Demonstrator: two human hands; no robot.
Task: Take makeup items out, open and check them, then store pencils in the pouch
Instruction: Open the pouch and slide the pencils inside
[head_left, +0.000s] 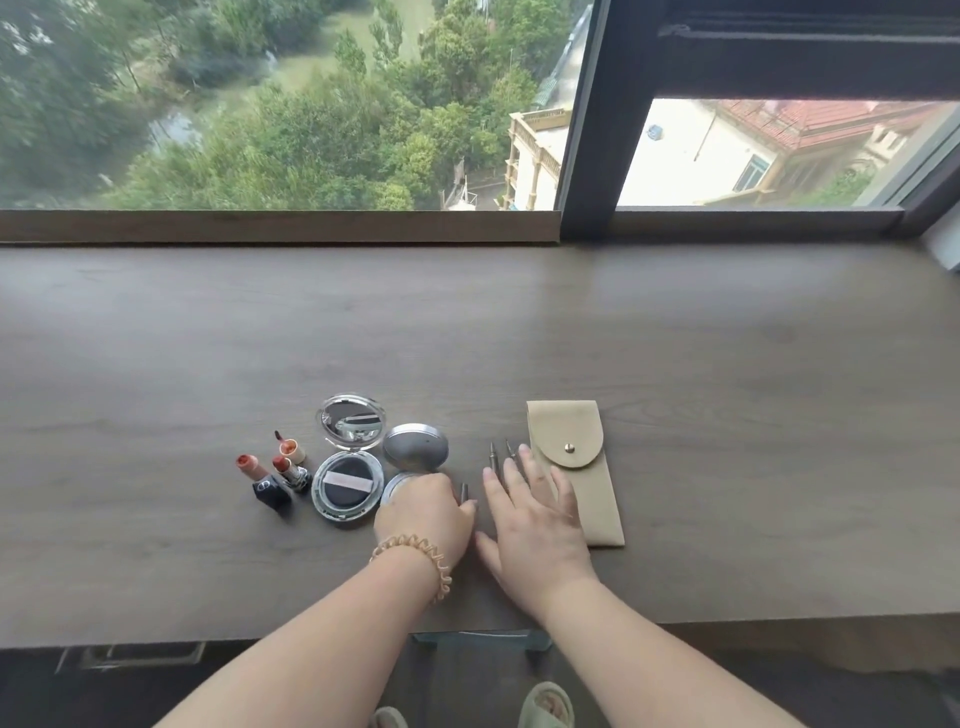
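A beige pouch (582, 467) lies flat on the wooden desk (727, 389), its flap snapped shut. Just left of it, two grey pencils (501, 457) lie side by side, their lower parts hidden under my right hand (535, 519), which rests palm down with fingers spread. My left hand (426, 519) is curled around a third pencil (464, 491), only its tip showing. An open cushion compact (347, 488) with a mirror lid (351, 421) and an open silver powder case (414, 449) sit to the left, beside three open lipsticks (280, 470).
A window with a dark frame (592, 130) runs along the desk's far edge behind a low sill (275, 226). The desk's front edge is close to my body, with slippered feet (545, 706) below it.
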